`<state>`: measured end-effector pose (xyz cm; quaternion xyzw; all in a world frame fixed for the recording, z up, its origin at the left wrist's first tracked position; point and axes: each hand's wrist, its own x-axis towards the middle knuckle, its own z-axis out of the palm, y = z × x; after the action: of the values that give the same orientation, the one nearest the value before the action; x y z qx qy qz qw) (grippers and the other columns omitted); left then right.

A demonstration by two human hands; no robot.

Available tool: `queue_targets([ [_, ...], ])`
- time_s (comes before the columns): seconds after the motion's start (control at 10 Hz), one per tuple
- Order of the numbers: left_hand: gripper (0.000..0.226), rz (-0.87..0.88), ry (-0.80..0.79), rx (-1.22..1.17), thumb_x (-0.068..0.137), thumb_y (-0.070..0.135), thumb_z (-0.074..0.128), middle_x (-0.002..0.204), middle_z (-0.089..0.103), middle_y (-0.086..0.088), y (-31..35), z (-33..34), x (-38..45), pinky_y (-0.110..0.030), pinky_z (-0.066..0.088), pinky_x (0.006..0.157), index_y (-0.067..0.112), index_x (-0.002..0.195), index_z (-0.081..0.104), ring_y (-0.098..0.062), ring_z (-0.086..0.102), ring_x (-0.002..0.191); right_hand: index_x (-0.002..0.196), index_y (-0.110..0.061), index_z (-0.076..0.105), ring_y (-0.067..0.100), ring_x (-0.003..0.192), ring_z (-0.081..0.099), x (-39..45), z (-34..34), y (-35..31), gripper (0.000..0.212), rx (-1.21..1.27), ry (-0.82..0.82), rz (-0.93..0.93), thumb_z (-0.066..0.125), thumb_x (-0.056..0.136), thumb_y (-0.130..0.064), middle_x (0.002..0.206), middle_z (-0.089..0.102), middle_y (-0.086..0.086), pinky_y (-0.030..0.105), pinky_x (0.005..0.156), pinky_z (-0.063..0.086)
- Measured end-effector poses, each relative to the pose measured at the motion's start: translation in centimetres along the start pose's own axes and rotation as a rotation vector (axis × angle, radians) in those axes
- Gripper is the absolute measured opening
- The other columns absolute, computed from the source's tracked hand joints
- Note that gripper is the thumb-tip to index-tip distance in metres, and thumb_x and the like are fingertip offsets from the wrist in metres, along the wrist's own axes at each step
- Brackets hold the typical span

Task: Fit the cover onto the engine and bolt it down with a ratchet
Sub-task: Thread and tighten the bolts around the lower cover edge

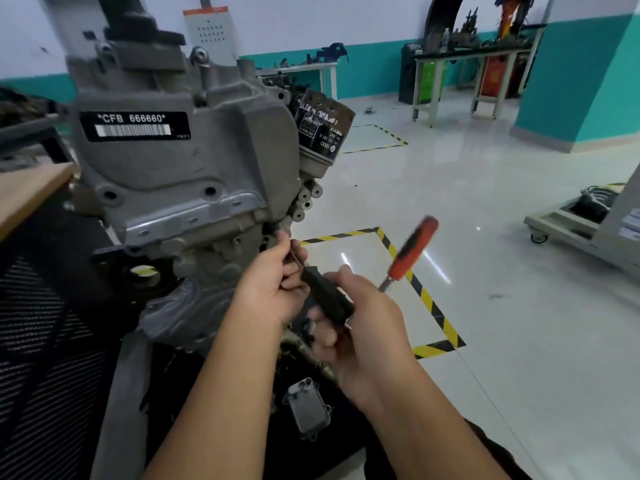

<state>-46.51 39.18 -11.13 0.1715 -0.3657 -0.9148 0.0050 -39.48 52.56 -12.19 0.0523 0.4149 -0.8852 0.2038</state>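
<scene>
Timing cover [180,174] seated on engine front; ratchet [412,252] clenched in right hand [360,327], left fingers [287,247] apparently pinching a bolt at the cover's lower right edge, blurred; misalignment risks cross-threading.

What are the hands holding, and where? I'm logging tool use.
The right hand grips the ratchet near its head, the orange handle sticking free. The left hand pinches something small at the engine; I cannot tell what.
</scene>
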Motion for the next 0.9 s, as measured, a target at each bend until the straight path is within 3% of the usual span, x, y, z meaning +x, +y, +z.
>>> queue_targets([
  [0.1, 0.029, -0.010, -0.035, -0.029, 0.108, 0.023, 0.041, 0.057, 0.059, -0.001, -0.2, -0.2, 0.1, -0.011, 0.021, 0.028, 0.009, 0.086, 0.054, -0.001, 0.028, 0.030, 0.088, 0.006, 0.057, 0.013, 0.029, 0.038, 0.1, -0.5, -0.6, 0.043, 0.910, -0.129, 0.469, 0.049, 0.100, -0.035, 0.048, 0.049, 0.012, 0.019, 0.030, 0.032],
  [0.2, 0.029, 0.065, 0.045, 0.033, 0.110, 0.022, 0.039, 0.051, 0.058, 0.002, -1.0, 0.1, 0.4, -0.012, 0.020, 0.028, 0.011, 0.087, 0.053, -0.001, 0.026, 0.029, 0.093, -0.008, 0.065, 0.017, 0.037, 0.049, 0.7, -1.3, -0.9, 0.021, 0.010, 0.078, 0.052, 0.053, 0.100, -0.024, 0.060, 0.061, 0.011, 0.025, 0.038, 0.042],
  [0.3, 0.028, 0.095, 0.078, 0.042, 0.109, 0.024, 0.042, 0.052, 0.060, 0.003, -1.5, 0.5, 0.3, -0.013, 0.020, 0.029, 0.013, 0.086, 0.053, -0.002, 0.028, 0.030, 0.088, -0.031, 0.060, 0.025, 0.055, 0.066, 1.4, -1.9, -1.3, 0.008, -0.884, 0.297, -0.558, 0.065, 0.095, -0.033, 0.074, 0.067, 0.003, 0.039, 0.053, 0.057],
  [0.4, 0.026, 0.081, 0.061, 0.009, 0.108, 0.024, 0.044, 0.057, 0.063, 0.002, -1.4, 0.4, 0.3, -0.012, 0.020, 0.028, 0.013, 0.085, 0.053, -0.002, 0.029, 0.031, 0.082, -0.023, 0.064, 0.023, 0.047, 0.055, 1.2, -1.8, -1.1, 0.017, -0.458, 0.210, -0.338, 0.068, 0.095, -0.033, 0.066, 0.062, 0.005, 0.032, 0.042, 0.047],
  [0.5, 0.026, 0.044, 0.014, 0.004, 0.108, 0.022, 0.044, 0.060, 0.063, -0.001, -0.9, 0.1, 0.3, -0.011, 0.020, 0.028, 0.011, 0.087, 0.055, -0.001, 0.029, 0.030, 0.091, -0.014, 0.072, 0.011, 0.041, 0.046, 0.7, -1.2, -1.2, 0.021, 0.436, 0.012, 0.213, 0.065, 0.097, -0.033, 0.060, 0.059, 0.004, 0.020, 0.037, 0.040],
  [0.6, 0.028, 0.095, 0.042, 0.066, 0.108, 0.024, 0.045, 0.054, 0.059, 0.002, -1.1, 0.2, 0.3, -0.012, 0.020, 0.029, 0.012, 0.085, 0.054, -0.001, 0.028, 0.031, 0.097, -0.014, 0.075, 0.012, 0.041, 0.047, 0.7, -1.2, -1.0, 0.011, 0.424, -0.049, 0.148, 0.071, 0.093, -0.025, 0.065, 0.062, 0.006, 0.020, 0.038, 0.043],
  [0.7, 0.032, 0.123, 0.071, 0.128, 0.107, 0.030, 0.048, 0.049, 0.055, 0.005, -1.2, 0.5, 0.2, -0.012, 0.020, 0.031, 0.014, 0.080, 0.052, -0.003, 0.027, 0.031, 0.093, -0.027, 0.071, 0.015, 0.048, 0.058, 1.0, -1.9, -0.8, 0.018, -0.575, -0.009, -0.439, 0.074, 0.087, -0.010, 0.080, 0.072, -0.006, 0.027, 0.043, 0.048],
  [0.8, 0.031, 0.068, 0.041, 0.109, 0.105, 0.032, 0.050, 0.057, 0.058, 0.003, -1.1, 0.2, 0.1, -0.014, 0.027, 0.039, 0.013, 0.081, 0.054, -0.002, 0.030, 0.040, 0.094, -0.026, 0.074, 0.011, 0.063, 0.066, 1.3, -2.1, -0.4, 0.022, -0.872, 0.097, -0.639, 0.073, 0.084, -0.006, 0.083, 0.072, -0.005, 0.024, 0.055, 0.052],
  [0.9, 0.025, 0.065, -0.006, 0.012, 0.107, 0.022, 0.047, 0.062, 0.064, 0.000, -0.7, 0.0, 0.1, -0.012, 0.026, 0.035, 0.011, 0.086, 0.057, -0.002, 0.031, 0.036, 0.088, -0.008, 0.073, 0.016, 0.043, 0.056, 0.3, -0.8, -0.6, 0.009, 0.227, -0.027, 0.088, 0.067, 0.094, -0.011, 0.084, 0.073, 0.014, 0.023, 0.040, 0.048],
])
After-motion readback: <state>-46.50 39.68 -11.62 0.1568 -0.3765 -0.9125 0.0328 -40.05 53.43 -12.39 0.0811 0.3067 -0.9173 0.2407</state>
